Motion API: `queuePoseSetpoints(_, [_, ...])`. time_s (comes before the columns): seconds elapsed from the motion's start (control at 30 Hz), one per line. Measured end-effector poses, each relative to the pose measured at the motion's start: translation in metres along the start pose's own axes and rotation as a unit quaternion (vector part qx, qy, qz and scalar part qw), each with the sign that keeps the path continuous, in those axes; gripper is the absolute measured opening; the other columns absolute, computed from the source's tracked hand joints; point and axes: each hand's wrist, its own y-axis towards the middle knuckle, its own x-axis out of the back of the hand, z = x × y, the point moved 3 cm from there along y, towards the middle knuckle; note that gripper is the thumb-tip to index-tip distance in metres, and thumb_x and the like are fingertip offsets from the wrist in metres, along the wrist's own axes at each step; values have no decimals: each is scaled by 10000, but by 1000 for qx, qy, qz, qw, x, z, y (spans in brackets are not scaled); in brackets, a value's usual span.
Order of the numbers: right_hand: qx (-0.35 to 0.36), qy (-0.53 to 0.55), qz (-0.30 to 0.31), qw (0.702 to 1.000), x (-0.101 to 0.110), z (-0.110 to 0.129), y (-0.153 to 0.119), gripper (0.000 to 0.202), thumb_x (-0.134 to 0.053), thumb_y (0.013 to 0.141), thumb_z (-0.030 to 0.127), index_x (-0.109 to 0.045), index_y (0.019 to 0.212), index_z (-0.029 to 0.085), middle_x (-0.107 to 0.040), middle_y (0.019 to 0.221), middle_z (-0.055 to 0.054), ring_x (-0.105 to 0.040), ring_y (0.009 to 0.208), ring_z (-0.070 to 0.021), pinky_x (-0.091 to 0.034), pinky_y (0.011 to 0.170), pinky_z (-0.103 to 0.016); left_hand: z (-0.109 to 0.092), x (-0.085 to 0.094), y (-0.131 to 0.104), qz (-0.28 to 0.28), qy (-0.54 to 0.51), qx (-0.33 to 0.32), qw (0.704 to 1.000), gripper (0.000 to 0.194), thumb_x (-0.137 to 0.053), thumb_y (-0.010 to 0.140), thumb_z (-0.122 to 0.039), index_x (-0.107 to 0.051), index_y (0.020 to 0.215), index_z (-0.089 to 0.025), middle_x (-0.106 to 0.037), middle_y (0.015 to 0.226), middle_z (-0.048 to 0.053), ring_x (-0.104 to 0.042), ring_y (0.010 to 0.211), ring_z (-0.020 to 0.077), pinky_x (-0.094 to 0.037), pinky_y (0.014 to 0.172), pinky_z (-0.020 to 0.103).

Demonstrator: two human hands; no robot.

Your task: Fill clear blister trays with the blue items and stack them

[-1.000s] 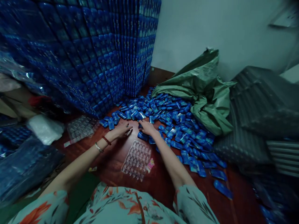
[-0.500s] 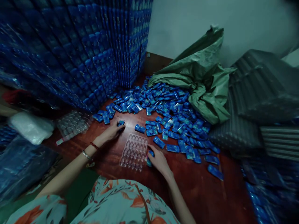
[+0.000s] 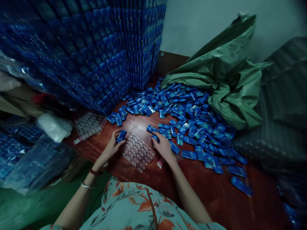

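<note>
My left hand (image 3: 112, 146) is closed round a small blue packet (image 3: 121, 136), holding it up by the left edge of a clear plastic tray (image 3: 138, 152). Rows of moulded hollows cover the tray, which lies at an angle on the reddish-brown table (image 3: 168, 185). On the tray's right side, my right hand (image 3: 163, 147) has its fingers closed on another blue packet (image 3: 155, 138), partly hidden by them. A loose blue packet (image 3: 152, 128) lies just beyond that hand. Behind both hands spreads a large heap of similar blue packets (image 3: 182, 102).
Tall stacks of filled blue trays (image 3: 100, 60) rise at the back left. A green sack (image 3: 230, 80) slumps over the heap. Another clear tray (image 3: 89, 124) and a white plastic bundle (image 3: 55, 127) lie at left. Dark grey stacked trays (image 3: 283, 105) stand at right.
My left hand has turned its packet more upright beside the tray. My right hand has moved up from the tray's lower right side towards the heap. The tray has rotated. The camera view has shifted left.
</note>
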Motion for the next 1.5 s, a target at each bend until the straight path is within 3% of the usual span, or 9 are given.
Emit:
queuePoseSetpoints(0.1, [-145,197,-57,968,2,-15,-35,410,-493,824,403,-593,1143,165,-645,735,-15,-549,534,-142,-467,542,-281,-10,-11,-16,54,-109,58,991,495,-542,813,-432,-452,1222,-170,-623,1067,93,-635,815,183,-510,764,330])
queuePoseSetpoints(0.2, [-215,326,-4,921,-11,-9,-69,492,-520,799,469,-552,1182,161,-594,616,23,-473,390,-113,-399,396,-245,-11,-26,-19,92,-130,82,984,421,-550,810,-416,-565,1129,-141,-657,1002,95,-639,813,194,-513,768,338])
queuePoseSetpoints(0.33, [-125,249,64,958,-27,14,-94,332,-552,804,349,-620,1095,205,-684,932,-57,-639,789,-192,-516,700,-327,-7,-36,-16,109,-53,10,993,419,-604,769,-311,-571,1162,-168,-618,1168,96,-568,1083,238,-432,956,391])
queuePoseSetpoints(0.53, [-57,100,141,983,-4,7,-81,299,-546,830,296,-613,1109,211,-659,1123,-80,-581,1065,-227,-377,979,-414,-28,-34,-19,115,152,-84,978,264,-486,878,-361,-619,1027,-188,-623,977,74,-606,841,182,-478,787,304])
queuePoseSetpoints(0.67, [-31,110,185,976,14,5,-70,243,-570,805,304,-643,1016,208,-694,934,-36,-632,869,-195,-463,809,-313,-44,-37,-20,50,170,-88,980,281,-476,883,-393,-624,894,-155,-571,915,71,-559,745,148,-465,699,263])
queuePoseSetpoints(0.87, [-186,320,113,922,3,-6,-70,370,-582,770,373,-593,1079,171,-488,502,86,-395,370,-70,-322,381,-186,-31,-39,-19,-29,43,11,999,415,-514,843,-404,-534,1177,-157,-645,968,46,-591,781,146,-467,723,254])
queuePoseSetpoints(1.03, [-206,427,109,874,-11,-8,-75,442,-694,673,388,-584,1043,173,-550,562,64,-508,434,-90,-401,400,-191,-11,-37,-20,24,-4,37,999,437,-576,792,-407,-554,1155,-165,-655,991,44,-607,872,173,-477,785,278])
queuePoseSetpoints(1.27, [-63,130,39,989,-8,2,-64,284,-550,837,347,-600,1080,209,-684,939,-57,-650,844,-194,-512,763,-310,-14,-30,-21,34,107,-55,992,218,-503,854,-356,-588,901,-162,-586,883,61,-566,757,163,-467,713,282])
queuePoseSetpoints(1.5, [1,-64,-10,998,-10,7,-66,315,-416,929,356,-588,1128,182,-677,1028,-94,-637,945,-194,-473,830,-280,-27,-36,-29,24,134,-105,985,191,-393,905,-233,-528,1026,-174,-590,917,67,-568,844,171,-455,779,284])
